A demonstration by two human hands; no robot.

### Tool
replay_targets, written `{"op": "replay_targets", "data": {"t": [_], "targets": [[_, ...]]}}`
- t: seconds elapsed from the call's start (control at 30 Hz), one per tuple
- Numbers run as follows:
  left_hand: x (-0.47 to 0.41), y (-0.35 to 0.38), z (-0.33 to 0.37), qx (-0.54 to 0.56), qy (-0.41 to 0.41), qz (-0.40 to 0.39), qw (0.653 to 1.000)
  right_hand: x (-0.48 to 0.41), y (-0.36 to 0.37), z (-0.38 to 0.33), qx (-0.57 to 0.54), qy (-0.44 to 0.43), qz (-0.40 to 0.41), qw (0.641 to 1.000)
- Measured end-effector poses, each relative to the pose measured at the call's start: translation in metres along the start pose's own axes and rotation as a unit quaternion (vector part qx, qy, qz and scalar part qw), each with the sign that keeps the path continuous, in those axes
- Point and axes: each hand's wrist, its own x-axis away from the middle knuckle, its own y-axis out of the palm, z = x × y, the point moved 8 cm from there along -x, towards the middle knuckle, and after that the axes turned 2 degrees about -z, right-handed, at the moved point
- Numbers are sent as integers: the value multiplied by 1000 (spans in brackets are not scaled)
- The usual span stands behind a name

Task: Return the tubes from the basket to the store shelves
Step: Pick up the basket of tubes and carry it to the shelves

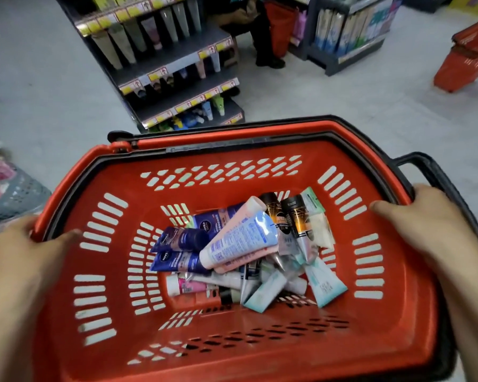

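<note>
The person's left hand (20, 260) and right hand (425, 230) are both bare. The forearms behind them are uncovered as far as they show.

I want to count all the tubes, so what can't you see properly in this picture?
Head view only:
- Lower tubes in the basket: buried under the top ones, so no full count.
- Shelf price tags: blurred, too small to read.
- Person by the shelves: cut off by the top edge.
- Second basket: cut off by the right edge.
</note>
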Motion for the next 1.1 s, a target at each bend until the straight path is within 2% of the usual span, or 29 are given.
{"op": "replay_targets", "data": {"t": [0.13, 0.3, 0.37, 0.47, 0.77, 0.83, 0.9, 0.97, 1.1], "targets": [[-52, 13, 18, -31, 2, -8, 999, -29, 8, -22, -7, 27, -2, 1000], [-127, 48, 63, -16, 20, -64, 998, -67, 17, -58, -6, 61, 2, 998], [-161, 59, 72, 13, -13, -80, 997, -86, 20, -76, -12, 74, 6, 997], [-212, 67, 102, 48, -39, -58, 996, -112, 18, -108, -19, 90, 23, 996], [-358, 110, 217, 43, 20, -102, 994, -162, 20, -149, -114, 169, 101, 974], [-398, 127, 216, 59, 8, -117, 991, -178, 18, -160, -132, 181, 109, 968], [-446, 154, 198, 82, -31, -165, 982, -196, 16, -171, -146, 188, 117, 964], [-479, 171, 199, 82, -27, -193, 977, -220, 17, -181, -154, 196, 112, 962], [-485, 200, 284, 56, 3, -159, 986, -286, 18, -208, -161, 194, 96, 963]]}}
